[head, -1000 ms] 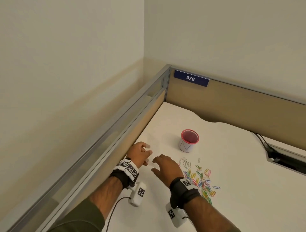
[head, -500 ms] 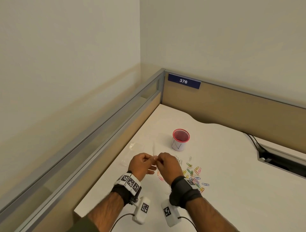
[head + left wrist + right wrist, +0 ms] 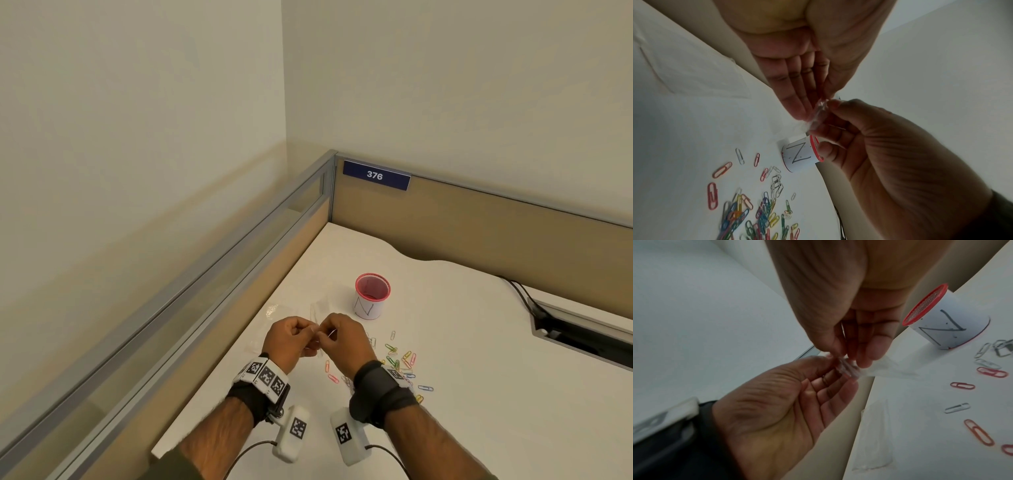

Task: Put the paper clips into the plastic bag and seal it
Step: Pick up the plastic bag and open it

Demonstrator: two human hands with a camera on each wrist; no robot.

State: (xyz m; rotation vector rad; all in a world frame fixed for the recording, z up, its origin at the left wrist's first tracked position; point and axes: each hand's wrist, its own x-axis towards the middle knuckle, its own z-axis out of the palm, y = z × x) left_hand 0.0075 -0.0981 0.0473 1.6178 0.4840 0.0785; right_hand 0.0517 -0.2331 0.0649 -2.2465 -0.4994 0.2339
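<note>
A small clear plastic bag [image 3: 318,310] is held above the white desk between both hands. My left hand [image 3: 303,337] and right hand [image 3: 333,337] meet fingertip to fingertip, and each pinches the bag's lower edge. In the left wrist view the crumpled bag edge [image 3: 818,113] sits between the left hand [image 3: 807,105] and the right hand [image 3: 833,113]. The right wrist view shows the bag [image 3: 851,369] in the same two-handed pinch. Several coloured paper clips [image 3: 400,359] lie loose on the desk to the right of my hands, and none of them are inside the bag.
A red mesh cup [image 3: 371,298] with a white paper label stands just beyond my hands. More clear bags [image 3: 274,310] lie flat on the desk [image 3: 479,342] to the left. Partition walls close the left and far sides. A cable slot [image 3: 582,337] opens at the right.
One second ago both hands were low over the desk, reaching left of the clips. They have since come together and lifted the clear bag, and the pinch has held for the last half second.
</note>
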